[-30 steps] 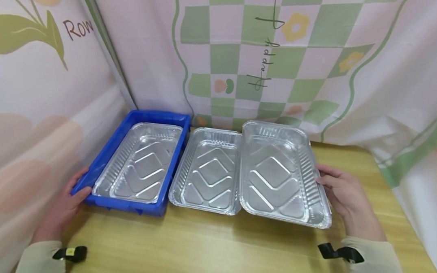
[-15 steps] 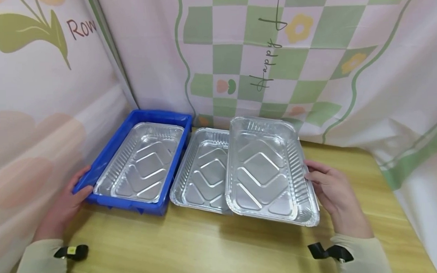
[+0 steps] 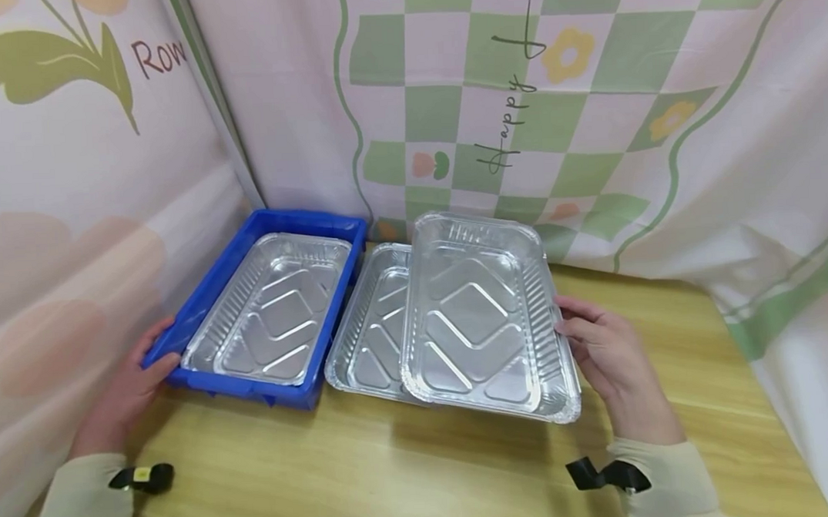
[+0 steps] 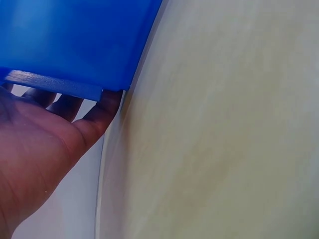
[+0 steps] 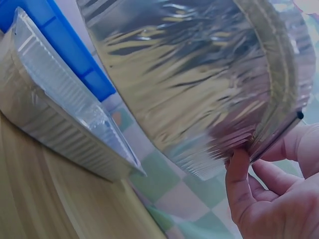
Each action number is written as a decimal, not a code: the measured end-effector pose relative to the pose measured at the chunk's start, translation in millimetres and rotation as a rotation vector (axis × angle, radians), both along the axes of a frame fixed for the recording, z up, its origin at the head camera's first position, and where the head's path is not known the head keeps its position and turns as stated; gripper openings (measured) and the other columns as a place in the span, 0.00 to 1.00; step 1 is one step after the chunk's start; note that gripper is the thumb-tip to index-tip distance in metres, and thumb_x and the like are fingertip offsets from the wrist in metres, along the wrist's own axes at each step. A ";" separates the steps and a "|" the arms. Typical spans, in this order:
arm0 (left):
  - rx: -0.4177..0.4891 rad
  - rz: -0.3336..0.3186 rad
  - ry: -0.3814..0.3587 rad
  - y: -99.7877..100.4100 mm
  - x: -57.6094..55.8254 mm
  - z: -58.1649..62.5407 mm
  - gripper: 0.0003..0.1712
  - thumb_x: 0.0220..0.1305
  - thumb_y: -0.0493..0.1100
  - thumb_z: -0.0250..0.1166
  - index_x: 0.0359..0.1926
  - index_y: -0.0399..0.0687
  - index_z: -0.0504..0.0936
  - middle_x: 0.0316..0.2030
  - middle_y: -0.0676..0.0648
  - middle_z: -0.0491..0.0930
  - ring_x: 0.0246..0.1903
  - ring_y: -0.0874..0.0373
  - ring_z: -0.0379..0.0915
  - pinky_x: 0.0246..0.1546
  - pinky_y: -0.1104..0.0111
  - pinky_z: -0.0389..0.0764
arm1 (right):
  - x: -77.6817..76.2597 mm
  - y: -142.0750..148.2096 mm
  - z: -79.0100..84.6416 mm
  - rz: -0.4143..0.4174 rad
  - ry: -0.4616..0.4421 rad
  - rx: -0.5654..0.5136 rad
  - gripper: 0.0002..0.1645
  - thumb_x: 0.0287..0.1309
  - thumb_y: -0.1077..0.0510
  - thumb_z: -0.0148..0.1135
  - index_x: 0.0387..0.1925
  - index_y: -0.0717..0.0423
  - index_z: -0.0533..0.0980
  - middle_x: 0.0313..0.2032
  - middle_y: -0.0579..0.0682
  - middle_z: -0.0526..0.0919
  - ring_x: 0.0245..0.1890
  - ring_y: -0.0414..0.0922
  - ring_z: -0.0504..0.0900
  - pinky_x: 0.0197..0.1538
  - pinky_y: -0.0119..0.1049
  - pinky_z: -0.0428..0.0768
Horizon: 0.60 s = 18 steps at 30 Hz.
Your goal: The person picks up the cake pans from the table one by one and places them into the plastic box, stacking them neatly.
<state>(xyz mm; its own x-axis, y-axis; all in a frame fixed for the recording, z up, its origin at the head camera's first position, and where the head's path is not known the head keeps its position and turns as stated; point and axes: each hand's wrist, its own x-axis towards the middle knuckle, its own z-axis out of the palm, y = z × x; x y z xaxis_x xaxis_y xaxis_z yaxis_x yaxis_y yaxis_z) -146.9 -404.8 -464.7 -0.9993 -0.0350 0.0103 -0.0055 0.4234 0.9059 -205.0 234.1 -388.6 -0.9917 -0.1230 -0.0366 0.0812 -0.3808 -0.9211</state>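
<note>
My right hand [image 3: 608, 350] pinches the right rim of a foil tray [image 3: 482, 309], which hangs slightly tilted above the table. In the right wrist view the underside of this foil tray [image 5: 199, 74] shows, thumb and fingers on its edge. Below it, a second foil tray [image 3: 369, 345] rests on the table, its right part hidden by the held one. A third foil tray [image 3: 277, 311] lies inside a blue plastic bin [image 3: 218, 383] at the left. My left hand [image 3: 124, 387] grips the bin's near left corner, fingers under its rim in the left wrist view.
The wooden table [image 3: 396, 483] runs up to a patterned curtain [image 3: 505, 116] behind the trays. Another curtain [image 3: 73, 227] hangs close along the left side of the blue bin.
My right hand has carried the held foil tray leftward and slightly up, so it now covers more of the middle tray. The left hand and the blue bin have stayed in place.
</note>
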 end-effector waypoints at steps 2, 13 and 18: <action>0.000 0.009 -0.001 -1.1 -0.9 -2.4 0.37 0.77 0.42 0.50 0.78 0.67 0.44 0.61 0.25 0.55 0.40 0.73 0.68 0.41 0.83 0.67 | -1.2 -5.1 -0.2 0.009 0.008 0.003 0.18 0.58 0.78 0.56 0.46 0.63 0.81 0.41 0.55 0.84 0.36 0.46 0.85 0.39 0.34 0.83; -0.028 0.029 -0.013 2.2 0.2 1.6 0.37 0.77 0.45 0.51 0.78 0.67 0.44 0.65 0.25 0.54 0.46 0.70 0.62 0.44 0.84 0.63 | -10.9 -33.6 1.3 0.026 -0.029 0.028 0.18 0.58 0.78 0.56 0.47 0.63 0.80 0.41 0.55 0.83 0.37 0.45 0.84 0.40 0.33 0.82; 0.026 0.030 -0.016 5.0 0.8 0.9 0.37 0.77 0.44 0.51 0.78 0.68 0.45 0.64 0.25 0.54 0.45 0.74 0.63 0.44 0.84 0.65 | -14.7 -47.2 0.5 0.023 -0.044 0.039 0.17 0.58 0.78 0.57 0.46 0.63 0.80 0.41 0.54 0.82 0.36 0.44 0.84 0.40 0.33 0.82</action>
